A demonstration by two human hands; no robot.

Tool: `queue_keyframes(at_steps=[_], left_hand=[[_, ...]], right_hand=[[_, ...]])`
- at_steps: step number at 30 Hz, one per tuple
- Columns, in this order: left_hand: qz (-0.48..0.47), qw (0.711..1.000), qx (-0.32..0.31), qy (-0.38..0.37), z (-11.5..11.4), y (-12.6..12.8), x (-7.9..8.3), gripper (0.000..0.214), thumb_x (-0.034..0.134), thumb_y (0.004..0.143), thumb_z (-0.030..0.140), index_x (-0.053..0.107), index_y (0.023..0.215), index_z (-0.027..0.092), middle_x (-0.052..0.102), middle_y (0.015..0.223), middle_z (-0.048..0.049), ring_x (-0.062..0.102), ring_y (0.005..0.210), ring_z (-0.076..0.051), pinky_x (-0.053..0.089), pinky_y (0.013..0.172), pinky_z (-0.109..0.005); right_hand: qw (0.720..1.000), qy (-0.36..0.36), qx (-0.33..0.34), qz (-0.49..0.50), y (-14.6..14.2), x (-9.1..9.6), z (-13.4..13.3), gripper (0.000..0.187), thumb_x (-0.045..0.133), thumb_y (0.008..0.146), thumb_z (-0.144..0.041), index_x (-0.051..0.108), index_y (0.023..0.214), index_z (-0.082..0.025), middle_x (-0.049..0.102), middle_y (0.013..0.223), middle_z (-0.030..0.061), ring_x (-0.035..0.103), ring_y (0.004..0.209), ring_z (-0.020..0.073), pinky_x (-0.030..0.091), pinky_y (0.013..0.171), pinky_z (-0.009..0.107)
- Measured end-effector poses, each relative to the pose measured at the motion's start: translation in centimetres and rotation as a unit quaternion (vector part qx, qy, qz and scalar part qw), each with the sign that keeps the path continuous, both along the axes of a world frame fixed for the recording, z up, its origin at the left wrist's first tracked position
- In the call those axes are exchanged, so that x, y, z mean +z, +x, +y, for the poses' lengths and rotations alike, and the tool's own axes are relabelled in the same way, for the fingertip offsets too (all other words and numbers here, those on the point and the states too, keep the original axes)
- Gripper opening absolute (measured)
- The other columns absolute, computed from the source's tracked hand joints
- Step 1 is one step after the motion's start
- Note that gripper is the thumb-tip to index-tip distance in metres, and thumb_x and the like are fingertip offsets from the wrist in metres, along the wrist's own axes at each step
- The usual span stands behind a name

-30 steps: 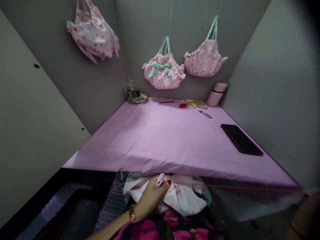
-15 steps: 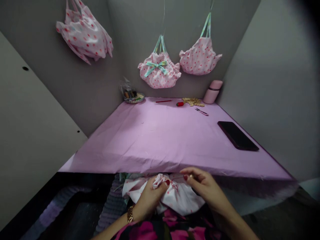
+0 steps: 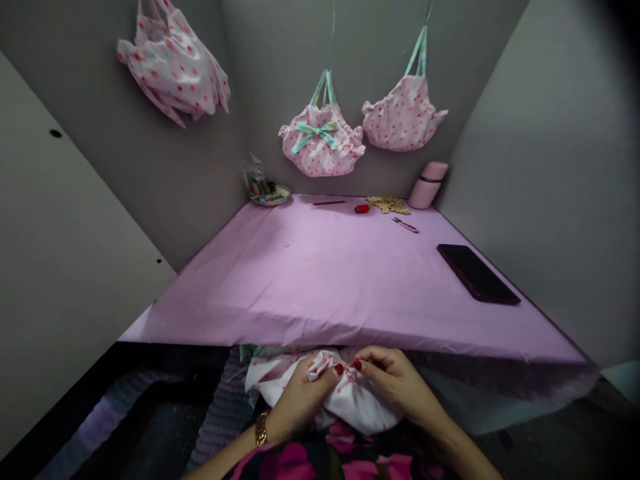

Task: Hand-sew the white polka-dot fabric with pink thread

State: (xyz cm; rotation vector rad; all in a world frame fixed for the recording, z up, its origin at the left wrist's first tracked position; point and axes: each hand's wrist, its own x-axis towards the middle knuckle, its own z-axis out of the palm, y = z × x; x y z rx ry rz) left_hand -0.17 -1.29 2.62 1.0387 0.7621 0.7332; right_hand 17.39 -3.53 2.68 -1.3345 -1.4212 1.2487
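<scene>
Two bare hands: left hand (image 3: 300,400) and right hand (image 3: 395,383), thumb tips near each other, just in front of the flat, lilac cloth-covered surface (image 3: 300,280). Left hand: thumb and fingers clamped on gathered, thin white cloth with pink-red dots (image 3: 363,410), bunched fold projecting beside the thumb. Position of cloth: beneath and between both hands. Right hand: thumb and forefinger in a narrow pinch at loose, looped red thread (image 3: 353,375) on the cloth; impossible to tell whether on thread or cloth. Around left wrist: gold-coloured link band (image 3: 261,428).

Ahead and to the right of right hand: flat, black rectangular phone (image 3: 479,275). Well beyond the hands, along the far edge, from left to right: shallow round woven tray (image 3: 286,195) with clear plastic bag (image 3: 253,175), slim red stick (image 3: 327,203), small red thread spool (image 3: 361,209), beige heap of small pieces (image 3: 389,205), pink-handled metal snips (image 3: 405,225) and pink cylindrical bottle (image 3: 429,187). High above, beyond the hands: three hanging pink dotted fabric bags (image 3: 323,157), middle one with mint-green bow (image 3: 316,131).
</scene>
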Motion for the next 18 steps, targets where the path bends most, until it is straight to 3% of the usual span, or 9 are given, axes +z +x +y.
queue_keyframes(at_steps=[5, 9, 14, 18], left_hand=[[0.028, 0.999, 0.007, 0.014, 0.0, 0.0, -0.1, 0.026, 0.058, 0.072, 0.039, 0.054, 0.070, 0.014, 0.050, 0.066, -0.0003, 0.043, 0.064, -0.013, 0.035, 0.062, -0.025], [0.039, 0.999, 0.002, 0.021, 0.0, 0.0, -0.1, 0.024, 0.058, 0.072, 0.038, 0.055, 0.072, 0.014, 0.052, 0.069, -0.0014, 0.045, 0.067, -0.014, 0.036, 0.064, -0.025], [0.058, 0.998, 0.000, 0.026, 0.0, 0.0, -0.1, 0.026, 0.057, 0.072, 0.040, 0.054, 0.070, 0.014, 0.051, 0.068, -0.0009, 0.044, 0.065, -0.014, 0.036, 0.062, -0.024], [0.056, 0.998, -0.005, 0.030, 0.1, 0.0, -0.2, 0.025, 0.056, 0.073, 0.039, 0.054, 0.070, 0.014, 0.052, 0.068, -0.0007, 0.045, 0.065, -0.014, 0.036, 0.063, -0.025]], right_hand=[[0.977, -0.064, -0.117, 0.166, 1.2, 1.1, -0.6, 0.029, 0.066, 0.069, -0.043, 0.058, 0.067, -0.015, 0.044, 0.049, -0.0050, 0.034, 0.044, 0.0069, 0.026, 0.043, 0.019], [0.934, -0.035, -0.204, 0.290, 2.7, 3.0, -0.8, 0.025, 0.075, 0.061, -0.037, 0.060, 0.065, -0.018, 0.046, 0.050, -0.0058, 0.032, 0.041, 0.0047, 0.031, 0.044, 0.020], [0.898, 0.028, -0.281, 0.337, 5.0, 4.6, -0.8, 0.025, 0.079, 0.056, -0.035, 0.061, 0.068, -0.022, 0.053, 0.058, -0.0058, 0.028, 0.037, 0.0019, 0.038, 0.048, 0.023], [0.885, 0.072, -0.312, 0.338, 6.3, 5.0, -0.9, 0.024, 0.078, 0.057, -0.033, 0.059, 0.066, -0.022, 0.042, 0.050, -0.0086, 0.025, 0.036, 0.0026, 0.037, 0.045, 0.023]])
